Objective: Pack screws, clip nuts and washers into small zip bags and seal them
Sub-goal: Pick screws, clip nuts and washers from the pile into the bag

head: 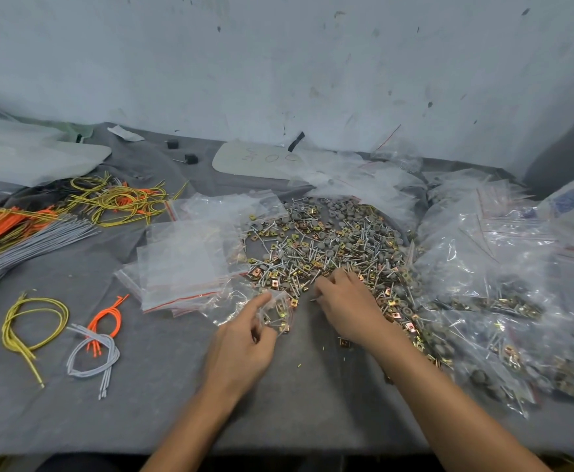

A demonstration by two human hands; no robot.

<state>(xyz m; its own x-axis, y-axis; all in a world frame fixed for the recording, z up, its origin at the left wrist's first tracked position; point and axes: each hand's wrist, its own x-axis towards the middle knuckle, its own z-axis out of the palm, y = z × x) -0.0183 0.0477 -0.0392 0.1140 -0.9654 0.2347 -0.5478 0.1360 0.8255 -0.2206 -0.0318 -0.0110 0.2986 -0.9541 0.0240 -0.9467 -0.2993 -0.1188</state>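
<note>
Filling one small zip bag [276,315], lower centre, gripped by the left hand [244,338]; a few clip nuts [282,315] are inside. Right hand [343,308] pinches a screw [313,299] at the loose pile [329,240], centre. Filled bags [500,301] heaped right, empty bags [183,267] centre-left: judged partway, much left.

Small hand-packing workshop, bench view. A grey cloth-covered table [163,386] stands against a scuffed, stained whitewashed wall [278,63]. At centre lies a loose heap of screws, clip nuts and washers [329,247]; just left of it, a stack of empty zip bags [183,267]; at right, a pile of filled bags [503,301]. Bundled coloured cords [115,199] occupy the far left.
</note>
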